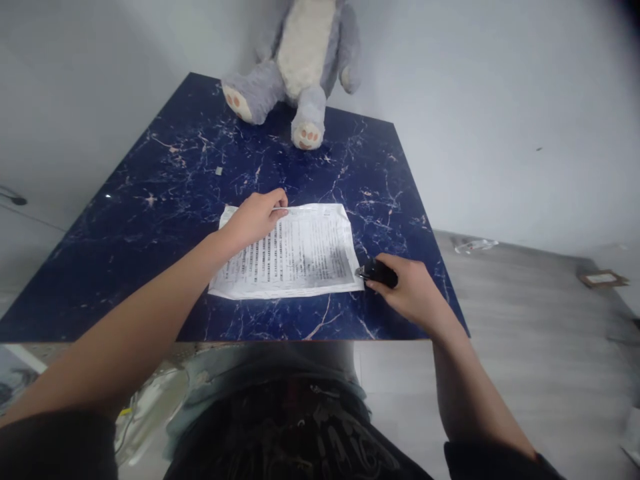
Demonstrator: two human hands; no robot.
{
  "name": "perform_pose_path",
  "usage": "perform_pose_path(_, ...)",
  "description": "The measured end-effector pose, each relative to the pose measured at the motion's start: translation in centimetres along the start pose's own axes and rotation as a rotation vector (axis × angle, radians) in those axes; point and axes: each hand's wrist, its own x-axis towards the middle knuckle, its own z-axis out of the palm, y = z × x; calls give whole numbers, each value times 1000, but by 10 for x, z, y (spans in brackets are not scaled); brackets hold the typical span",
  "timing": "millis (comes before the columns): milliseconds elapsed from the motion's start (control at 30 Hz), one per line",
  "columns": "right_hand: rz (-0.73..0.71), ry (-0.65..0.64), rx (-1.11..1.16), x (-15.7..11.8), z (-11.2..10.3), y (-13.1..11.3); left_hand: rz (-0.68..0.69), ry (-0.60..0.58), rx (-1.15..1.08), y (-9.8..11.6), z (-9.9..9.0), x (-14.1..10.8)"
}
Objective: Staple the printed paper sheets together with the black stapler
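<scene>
A stack of printed paper sheets [310,253] lies on the dark blue marbled table, its edges slightly wrinkled. My left hand [257,213] is closed over the far edge of the sheets, thumb and fingers gripping them there. In my right hand [413,283] is a small black stapler [379,272], with the fingers wrapped round its back end. The stapler's front end meets the right edge of the paper near the lower right corner. Whether its jaws are pressed together cannot be made out.
A large grey and white plush toy [307,47] sits at the table's [185,153] far edge, against the wall. A tiny pale scrap [219,171] lies left of the toy's feet. On the floor at right are a clear plastic wrapper [475,246] and a flat brown piece [603,279].
</scene>
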Motion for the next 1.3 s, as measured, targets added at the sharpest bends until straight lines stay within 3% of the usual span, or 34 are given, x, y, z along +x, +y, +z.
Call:
perform_pose_path(233,90,10,-6,-20,13,-18,-67,58,-25,-1,-2,3)
perform_pose_path(400,182,124,-46,-21,24,-24,-107,63,-6,-4,-3,2)
perform_pose_path(633,180,190,-79,-31,33,-37,-128,37,10,-6,-1,0)
perform_pose_path(767,166,201,-54,-32,37,-41,93,2,44,9,-4,-6)
perform_pose_path(900,149,192,-20,-30,37,-40,465,-331,-59,35,3,-17)
perform_pose_path(967,155,199,-4,-31,36,-41,550,-431,-85,46,13,-25)
perform_pose_path(1167,188,180,46,-36,39,-52,506,-501,-65,56,45,-38)
perform_pose_path(1300,208,175,49,-37,41,-56,449,-463,-54,52,55,-39)
